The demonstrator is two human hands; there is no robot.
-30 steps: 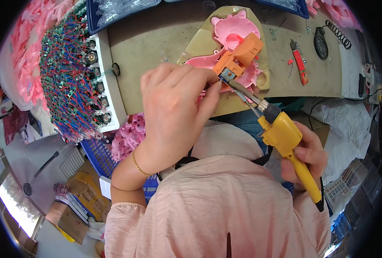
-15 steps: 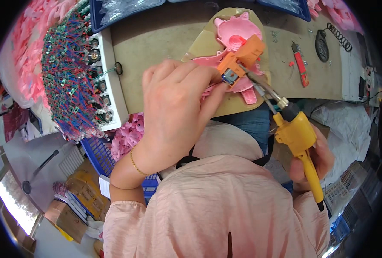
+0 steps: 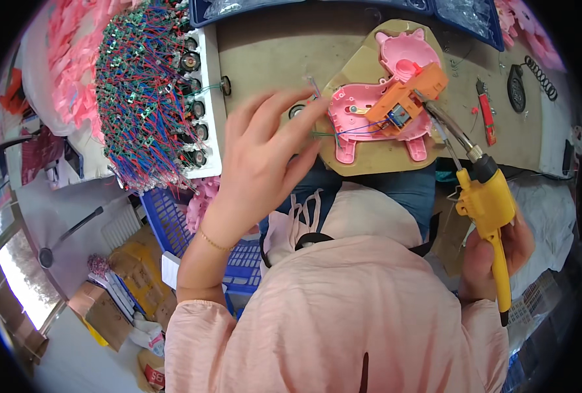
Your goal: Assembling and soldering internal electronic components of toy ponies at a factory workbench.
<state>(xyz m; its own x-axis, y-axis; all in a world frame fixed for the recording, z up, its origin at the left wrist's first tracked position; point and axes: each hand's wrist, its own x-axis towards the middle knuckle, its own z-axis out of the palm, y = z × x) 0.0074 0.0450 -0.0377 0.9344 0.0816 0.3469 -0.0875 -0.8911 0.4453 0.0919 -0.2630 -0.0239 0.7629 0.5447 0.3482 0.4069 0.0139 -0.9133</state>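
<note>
My right hand point(image 3: 501, 252) is closed around the handle of a yellow soldering gun point(image 3: 489, 200). The gun's metal tip reaches up to an orange plastic housing point(image 3: 428, 82) with a small blue component and thin wires at its side. That housing rests on a pink animal-shaped plastic shell point(image 3: 363, 98), whose inside faces up. Left of the shell is my left hand point(image 3: 261, 154), its fingers apart and somewhat blurred. A small round speaker point(image 3: 296, 111) shows beside its fingers. Green and blue wires point(image 3: 343, 133) run from near the hand to the housing.
A tan board point(image 3: 363, 164) lies under the shell. At the left, a heap of wired circuit boards point(image 3: 140, 92) and speakers fills a white tray point(image 3: 210, 59). A red utility knife point(image 3: 487, 114) and black key fob point(image 3: 516, 88) lie at the right; blue trays point(image 3: 265, 9) stand behind.
My left hand has drawn away from the orange housing to the left, and its fingers have spread. The soldering gun's tip is still at the housing. The whole view has shifted.
</note>
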